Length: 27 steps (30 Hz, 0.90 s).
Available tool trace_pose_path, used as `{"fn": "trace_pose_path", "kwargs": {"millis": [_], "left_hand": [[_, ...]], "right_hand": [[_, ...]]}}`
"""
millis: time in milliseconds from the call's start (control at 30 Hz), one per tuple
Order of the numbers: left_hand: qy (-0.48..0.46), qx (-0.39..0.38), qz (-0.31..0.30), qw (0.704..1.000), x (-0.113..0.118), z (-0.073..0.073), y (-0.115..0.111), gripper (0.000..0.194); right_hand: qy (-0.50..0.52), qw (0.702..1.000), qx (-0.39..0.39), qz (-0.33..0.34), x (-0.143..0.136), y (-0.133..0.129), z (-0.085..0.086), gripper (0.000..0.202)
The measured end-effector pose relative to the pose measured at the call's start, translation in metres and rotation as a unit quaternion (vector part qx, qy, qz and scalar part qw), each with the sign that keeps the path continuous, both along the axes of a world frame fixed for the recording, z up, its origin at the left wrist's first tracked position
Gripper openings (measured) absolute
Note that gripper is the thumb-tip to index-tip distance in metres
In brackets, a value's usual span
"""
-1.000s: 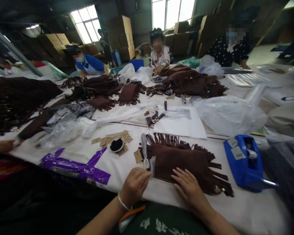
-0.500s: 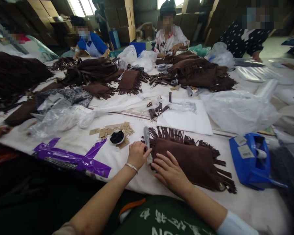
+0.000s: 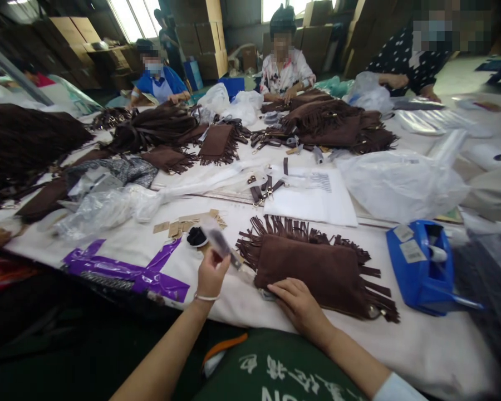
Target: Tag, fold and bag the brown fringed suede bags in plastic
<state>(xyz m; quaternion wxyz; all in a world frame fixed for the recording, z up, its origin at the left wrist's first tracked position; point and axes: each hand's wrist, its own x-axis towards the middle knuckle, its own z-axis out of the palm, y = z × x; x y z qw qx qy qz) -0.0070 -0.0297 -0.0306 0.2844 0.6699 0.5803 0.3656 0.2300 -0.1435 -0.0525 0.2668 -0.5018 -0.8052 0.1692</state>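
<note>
A dark brown fringed suede bag (image 3: 307, 273) lies flat in front of me, fringe along its far edge and both sides. My right hand (image 3: 303, 309) rests on its near left corner, fingers stretched out and close together. By those fingertips is a small greyish piece (image 3: 267, 294) I cannot make out clearly. To the left of the bag, my left hand (image 3: 212, 274) is closed on a slim clear plastic packet (image 3: 219, 239), raised and tilted, its contents blurred. Just behind that hand stand a small white dish (image 3: 197, 238) with black material in it and several brown card tags (image 3: 181, 225).
A blue tape dispenser (image 3: 417, 267) stands right of the bag. Purple tape (image 3: 125, 273) marks the table's front edge. Beyond lie brown straps with clasps (image 3: 267, 189), a white sheet (image 3: 317, 203), plastic bags (image 3: 404, 184) and piled brown bags (image 3: 329, 122). Several people work across the table.
My left hand has moved left from the bag's side, carrying the plastic packet. My right hand has slid toward the bag's near left corner.
</note>
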Motion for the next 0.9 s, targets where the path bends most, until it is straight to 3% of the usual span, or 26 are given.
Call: {"fn": "trace_pose_path", "kwargs": {"millis": [100, 200, 300, 400, 467, 533, 633, 700, 767, 833, 900], "left_hand": [[-0.044, -0.015, -0.036, 0.998, -0.03, 0.009, -0.053, 0.041], [0.043, -0.003, -0.212, 0.976, -0.047, 0.02, -0.087, 0.058], [0.143, 0.019, -0.397, 0.906, -0.05, 0.028, -0.094, 0.047], [0.254, 0.077, -0.487, 0.832, -0.034, 0.027, -0.085, 0.038], [0.306, 0.127, -0.514, 0.791, -0.01, 0.02, -0.078, 0.024], [0.344, 0.147, -0.508, 0.776, 0.022, 0.01, -0.075, 0.011], [0.368, 0.131, -0.429, 0.814, 0.072, -0.004, -0.078, 0.012], [0.371, 0.123, -0.384, 0.837, 0.089, -0.007, -0.085, 0.014], [0.337, 0.11, -0.376, 0.856, 0.086, -0.004, -0.091, 0.012], [0.232, 0.055, -0.353, 0.905, 0.065, 0.001, -0.094, 0.013], [0.092, -0.057, -0.27, 0.957, 0.036, 0.004, -0.093, 0.018]], "right_hand": [[0.053, 0.998, -0.026, -0.014, 0.003, -0.001, -0.004, 0.037], [0.086, 0.995, -0.047, -0.026, 0.006, -0.001, -0.007, 0.036], [0.102, 0.993, -0.059, -0.019, 0.008, 0.0, -0.009, 0.033], [0.121, 0.989, -0.079, -0.015, 0.008, 0.002, -0.007, 0.029], [0.138, 0.985, -0.099, -0.014, 0.008, 0.005, -0.002, 0.026], [0.156, 0.981, -0.118, -0.007, 0.009, 0.011, 0.004, 0.024], [0.167, 0.975, -0.149, 0.013, 0.012, 0.021, 0.014, 0.026], [0.158, 0.974, -0.161, 0.02, 0.013, 0.024, 0.019, 0.029], [0.131, 0.979, -0.158, 0.013, 0.012, 0.02, 0.021, 0.033], [0.078, 0.988, -0.13, 0.003, 0.009, 0.01, 0.017, 0.038], [0.002, 0.997, -0.077, -0.008, 0.002, -0.003, 0.009, 0.045]]}}
